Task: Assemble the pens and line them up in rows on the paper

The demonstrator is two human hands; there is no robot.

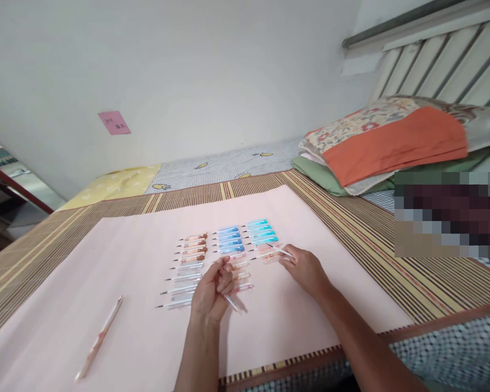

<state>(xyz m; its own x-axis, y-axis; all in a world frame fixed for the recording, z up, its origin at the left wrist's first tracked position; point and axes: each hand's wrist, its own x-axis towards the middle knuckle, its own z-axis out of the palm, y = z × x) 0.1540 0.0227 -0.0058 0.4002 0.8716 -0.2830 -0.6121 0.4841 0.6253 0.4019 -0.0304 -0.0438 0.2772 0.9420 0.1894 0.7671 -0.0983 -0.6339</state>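
Pinched now in the right hand (305, 267), a pen (281, 250) is held over the sheet (294, 324), while a white stick (232, 302) is clasped by the curled left hand (213, 289), with blue pens (233, 236) and brown pens (200, 250) lined up just beyond and a lone pen (99, 338) seen well apart, leftward.

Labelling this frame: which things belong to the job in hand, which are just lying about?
Likely the job:
white stick in right hand
thin rod in left hand
rows of pens
pink sheet
lone pen, probably

Just lying about:
orange-and-floral pillow
green cloth
pink wall note
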